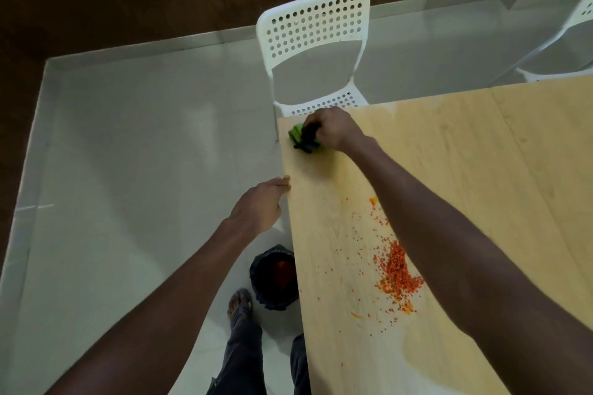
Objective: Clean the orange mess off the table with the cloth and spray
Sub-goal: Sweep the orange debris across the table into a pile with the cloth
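Note:
Orange crumbs and flakes (396, 269) lie scattered over the near part of the light wooden table (465, 170), thickest beside my right forearm. At the table's far left corner my right hand (332, 127) grips a green spray bottle with a black trigger head (305, 136), which stands on the table. My left hand (261, 204) reaches out with straight fingers, its fingertips touching the table's left edge. No cloth is in view.
A black bin with a bag liner (274, 276) stands on the floor below the table's left edge, orange bits inside. A white perforated chair (316, 38) faces the far edge; a second white chair (574, 35) is at right. My legs and a foot (240, 301) show below.

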